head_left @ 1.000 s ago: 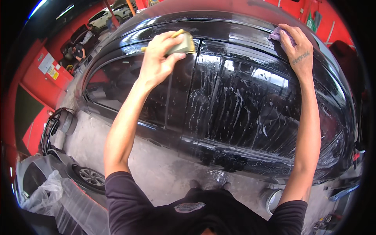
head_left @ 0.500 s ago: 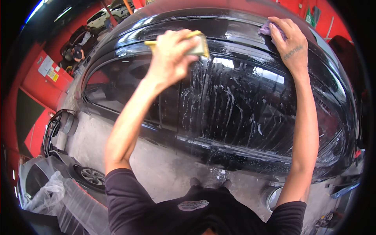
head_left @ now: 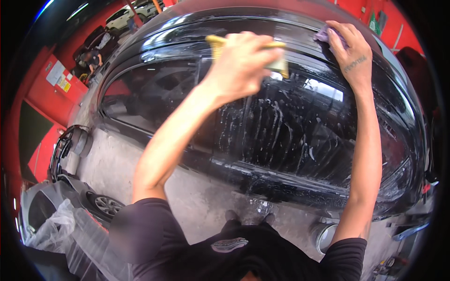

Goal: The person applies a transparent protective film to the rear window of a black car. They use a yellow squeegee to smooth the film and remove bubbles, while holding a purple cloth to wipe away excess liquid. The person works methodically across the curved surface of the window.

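Observation:
My left hand (head_left: pixel 243 68) is closed round a yellow-and-pale sponge-like block (head_left: pixel 279 61), slightly blurred, over the near roof edge of a black car (head_left: pixel 290 140). My fingers hide the block's middle, and I cannot tell whether it touches the car. Farther right, my right hand (head_left: pixel 354 51) grips a crumpled purple cloth (head_left: pixel 324 33) against the roof. Whitish wet streaks run down the side window and door below my hands. The roof around the cloth is glossy.
A metal bucket (head_left: pixel 324 238) stands on the concrete floor by my right elbow. Lower left is a grey car part with a wheel (head_left: pixel 107 204), partly under clear plastic sheeting (head_left: pixel 61 225). Another person (head_left: pixel 92 60) is at the far left, near a white vehicle (head_left: pixel 123 19).
My left hand has swept right along the roof edge with the sponge-like block. My right hand, still on the purple cloth, has shifted only slightly right.

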Action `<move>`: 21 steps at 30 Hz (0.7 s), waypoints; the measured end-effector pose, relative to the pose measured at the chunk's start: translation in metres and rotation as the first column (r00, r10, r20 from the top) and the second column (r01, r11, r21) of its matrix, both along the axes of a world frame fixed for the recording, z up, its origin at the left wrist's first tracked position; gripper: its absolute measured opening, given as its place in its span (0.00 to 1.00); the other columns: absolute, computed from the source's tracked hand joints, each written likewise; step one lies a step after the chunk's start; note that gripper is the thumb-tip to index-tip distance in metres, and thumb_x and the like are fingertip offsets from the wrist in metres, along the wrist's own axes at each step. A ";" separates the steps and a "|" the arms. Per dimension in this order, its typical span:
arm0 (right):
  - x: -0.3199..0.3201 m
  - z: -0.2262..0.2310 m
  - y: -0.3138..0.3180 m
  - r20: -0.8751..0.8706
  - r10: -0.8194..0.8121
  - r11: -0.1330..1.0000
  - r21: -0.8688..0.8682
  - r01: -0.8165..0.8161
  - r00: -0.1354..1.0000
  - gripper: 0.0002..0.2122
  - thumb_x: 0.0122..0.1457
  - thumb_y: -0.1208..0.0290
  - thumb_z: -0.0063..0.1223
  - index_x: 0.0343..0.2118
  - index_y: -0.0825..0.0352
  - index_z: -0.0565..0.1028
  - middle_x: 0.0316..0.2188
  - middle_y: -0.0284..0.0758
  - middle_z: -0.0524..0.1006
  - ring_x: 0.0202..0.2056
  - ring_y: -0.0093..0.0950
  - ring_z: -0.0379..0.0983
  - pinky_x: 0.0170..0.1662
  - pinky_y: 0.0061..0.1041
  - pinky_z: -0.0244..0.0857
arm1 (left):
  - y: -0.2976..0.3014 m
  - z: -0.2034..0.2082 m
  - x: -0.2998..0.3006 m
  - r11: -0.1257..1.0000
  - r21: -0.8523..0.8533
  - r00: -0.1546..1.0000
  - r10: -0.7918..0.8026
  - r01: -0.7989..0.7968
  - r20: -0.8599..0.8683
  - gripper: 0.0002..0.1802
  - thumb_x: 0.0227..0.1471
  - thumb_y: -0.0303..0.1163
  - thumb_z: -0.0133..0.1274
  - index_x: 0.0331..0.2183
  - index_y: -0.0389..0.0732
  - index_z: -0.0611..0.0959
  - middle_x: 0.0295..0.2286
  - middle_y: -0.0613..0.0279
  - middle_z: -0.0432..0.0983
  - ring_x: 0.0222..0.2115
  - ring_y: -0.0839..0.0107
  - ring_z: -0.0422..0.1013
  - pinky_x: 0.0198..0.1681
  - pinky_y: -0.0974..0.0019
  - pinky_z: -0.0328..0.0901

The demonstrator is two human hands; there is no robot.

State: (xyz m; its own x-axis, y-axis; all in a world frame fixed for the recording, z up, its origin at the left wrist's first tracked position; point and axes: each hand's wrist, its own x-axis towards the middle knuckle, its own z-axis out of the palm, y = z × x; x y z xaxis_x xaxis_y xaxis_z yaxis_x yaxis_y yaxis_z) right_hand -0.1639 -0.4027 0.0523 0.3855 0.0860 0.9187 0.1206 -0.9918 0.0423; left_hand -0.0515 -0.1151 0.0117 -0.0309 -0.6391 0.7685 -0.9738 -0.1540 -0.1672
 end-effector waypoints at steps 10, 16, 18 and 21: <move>-0.006 0.002 0.005 -0.028 0.024 0.998 0.060 -0.023 0.999 0.11 0.66 0.65 0.57 0.47 0.61 0.83 0.39 0.38 0.81 0.44 0.38 0.79 0.49 0.35 0.72 | 0.106 -0.003 0.096 0.881 -0.322 0.934 0.293 -0.346 -0.203 0.21 0.49 0.30 0.68 0.46 0.38 0.87 0.51 0.50 0.81 0.54 0.50 0.75 0.60 0.52 0.67; -0.004 0.006 0.003 -0.041 0.006 1.000 -0.013 -0.007 0.999 0.11 0.67 0.67 0.57 0.48 0.64 0.83 0.41 0.38 0.82 0.45 0.37 0.79 0.50 0.34 0.71 | -0.026 0.000 0.004 0.962 -0.226 0.988 0.155 -0.151 0.000 0.24 0.48 0.33 0.70 0.48 0.43 0.85 0.50 0.54 0.78 0.49 0.53 0.73 0.52 0.47 0.64; -0.009 0.001 0.000 -0.083 0.092 0.988 0.135 -0.080 0.992 0.12 0.66 0.68 0.57 0.49 0.64 0.83 0.40 0.39 0.81 0.45 0.36 0.79 0.50 0.33 0.71 | -0.017 -0.005 0.020 0.968 -0.230 0.995 0.100 -0.102 -0.022 0.22 0.48 0.33 0.69 0.47 0.43 0.84 0.50 0.56 0.78 0.49 0.54 0.73 0.52 0.47 0.64; -0.013 0.004 0.002 -0.074 0.043 0.994 0.103 -0.035 0.996 0.12 0.66 0.68 0.58 0.49 0.64 0.83 0.41 0.39 0.81 0.45 0.36 0.79 0.50 0.32 0.71 | 0.067 -0.009 0.088 0.877 -0.405 0.966 0.225 -0.259 -0.131 0.18 0.50 0.32 0.68 0.45 0.44 0.88 0.45 0.52 0.83 0.48 0.52 0.77 0.55 0.49 0.69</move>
State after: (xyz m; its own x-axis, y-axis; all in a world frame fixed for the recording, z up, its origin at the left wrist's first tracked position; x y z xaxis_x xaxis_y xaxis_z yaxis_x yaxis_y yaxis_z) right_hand -0.1770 -0.4006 0.0561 0.4527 0.0099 0.8916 0.1585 -0.9849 -0.0695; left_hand 0.0364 -0.0477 0.0025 0.1543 -0.2405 0.9583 -0.9044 -0.4250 0.0390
